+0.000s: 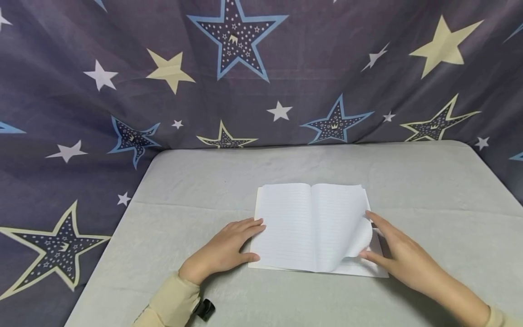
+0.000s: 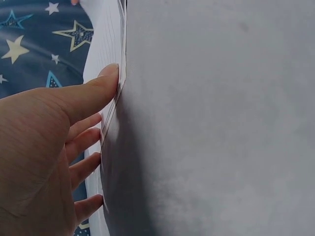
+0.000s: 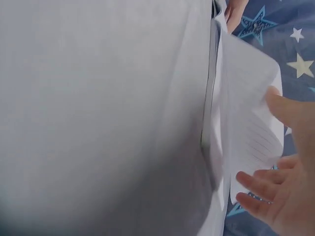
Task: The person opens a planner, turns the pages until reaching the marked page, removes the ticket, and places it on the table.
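Fingers spread, left hand [image 1: 224,247] at nine o'clock and right hand [image 1: 408,256] at four only touch the notebook [image 1: 286,227]; hard pushing could crease its curled page [image 1: 360,237].

Watching from afar, I count 1 open notebook of white lined paper [image 1: 286,227], 1 bare left hand [image 1: 226,247] and 1 bare right hand [image 1: 410,256], 2 beige sleeves [image 1: 171,299], 1 small black object [image 1: 205,310], 1 grey cloth-covered table [image 1: 192,181], and 1 dark star-printed fabric [image 1: 318,54] with 2 plain yellow stars [image 1: 170,71] in the head view.
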`<action>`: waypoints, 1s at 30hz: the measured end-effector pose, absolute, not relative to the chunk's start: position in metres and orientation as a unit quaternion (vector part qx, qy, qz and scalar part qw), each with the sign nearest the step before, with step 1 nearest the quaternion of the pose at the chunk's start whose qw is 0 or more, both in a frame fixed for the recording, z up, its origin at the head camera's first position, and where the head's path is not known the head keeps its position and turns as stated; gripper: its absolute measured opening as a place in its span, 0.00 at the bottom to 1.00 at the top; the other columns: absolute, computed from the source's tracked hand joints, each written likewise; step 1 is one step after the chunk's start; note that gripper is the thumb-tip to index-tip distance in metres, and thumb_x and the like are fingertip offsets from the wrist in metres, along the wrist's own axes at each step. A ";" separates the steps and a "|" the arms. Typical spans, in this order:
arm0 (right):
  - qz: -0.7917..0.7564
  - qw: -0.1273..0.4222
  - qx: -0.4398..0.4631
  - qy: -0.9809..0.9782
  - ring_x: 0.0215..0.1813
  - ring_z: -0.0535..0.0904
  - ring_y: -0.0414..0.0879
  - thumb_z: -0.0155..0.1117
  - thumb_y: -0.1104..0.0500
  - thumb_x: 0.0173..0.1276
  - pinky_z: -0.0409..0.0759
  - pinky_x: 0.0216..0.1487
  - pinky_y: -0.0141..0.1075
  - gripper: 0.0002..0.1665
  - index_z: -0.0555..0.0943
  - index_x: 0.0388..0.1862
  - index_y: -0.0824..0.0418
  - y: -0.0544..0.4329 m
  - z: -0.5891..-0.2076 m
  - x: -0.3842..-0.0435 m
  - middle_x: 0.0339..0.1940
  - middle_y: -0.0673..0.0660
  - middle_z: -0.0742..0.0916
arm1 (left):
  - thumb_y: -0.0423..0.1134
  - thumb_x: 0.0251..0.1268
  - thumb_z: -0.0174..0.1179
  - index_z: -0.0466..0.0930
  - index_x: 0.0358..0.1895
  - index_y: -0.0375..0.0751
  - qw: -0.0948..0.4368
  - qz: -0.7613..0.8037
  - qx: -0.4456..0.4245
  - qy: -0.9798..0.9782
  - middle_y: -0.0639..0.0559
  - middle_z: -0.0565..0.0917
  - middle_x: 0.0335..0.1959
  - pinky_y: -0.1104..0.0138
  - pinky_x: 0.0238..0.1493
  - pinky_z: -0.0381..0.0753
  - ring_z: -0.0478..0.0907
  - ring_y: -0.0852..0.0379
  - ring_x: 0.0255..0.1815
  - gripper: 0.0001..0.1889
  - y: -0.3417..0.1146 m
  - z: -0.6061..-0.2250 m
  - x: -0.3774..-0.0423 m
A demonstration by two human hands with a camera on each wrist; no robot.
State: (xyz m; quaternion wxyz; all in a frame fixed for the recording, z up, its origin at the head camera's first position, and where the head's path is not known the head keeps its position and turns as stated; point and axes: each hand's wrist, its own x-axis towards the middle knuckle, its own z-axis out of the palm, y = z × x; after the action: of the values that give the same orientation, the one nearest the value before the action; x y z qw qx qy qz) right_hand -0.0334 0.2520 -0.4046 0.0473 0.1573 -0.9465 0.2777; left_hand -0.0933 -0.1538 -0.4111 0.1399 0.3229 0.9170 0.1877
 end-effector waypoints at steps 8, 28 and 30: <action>0.312 0.073 0.181 -0.930 0.64 0.76 0.52 0.74 0.50 0.62 0.72 0.57 0.53 0.54 0.54 0.81 0.51 0.222 -0.394 -0.030 0.71 0.52 0.75 | 0.51 0.64 0.66 0.65 0.75 0.44 0.139 0.189 0.322 0.917 0.50 0.62 0.77 0.47 0.75 0.53 0.54 0.45 0.77 0.38 -0.154 -0.411 -0.093; 0.301 0.027 0.332 -0.894 0.73 0.66 0.50 0.66 0.40 0.67 0.70 0.67 0.51 0.42 0.65 0.76 0.51 0.152 -0.404 -0.037 0.77 0.50 0.67 | 0.53 0.64 0.66 0.65 0.74 0.46 0.141 0.190 0.314 0.919 0.53 0.61 0.77 0.48 0.75 0.53 0.54 0.47 0.77 0.37 -0.154 -0.412 -0.092; 0.296 0.014 0.346 -0.890 0.73 0.66 0.50 0.64 0.39 0.69 0.71 0.67 0.51 0.40 0.66 0.75 0.51 0.147 -0.406 -0.039 0.77 0.50 0.67 | 0.53 0.64 0.66 0.65 0.74 0.46 0.144 0.191 0.311 0.920 0.53 0.60 0.77 0.48 0.75 0.53 0.54 0.47 0.78 0.37 -0.154 -0.412 -0.092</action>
State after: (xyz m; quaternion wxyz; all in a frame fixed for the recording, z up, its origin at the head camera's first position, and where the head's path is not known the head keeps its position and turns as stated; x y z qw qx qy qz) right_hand -0.0391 0.1467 -0.4059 0.0135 0.3458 -0.8904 0.2957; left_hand -0.0920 -0.1537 -0.4116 0.1437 0.3107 0.9199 0.1912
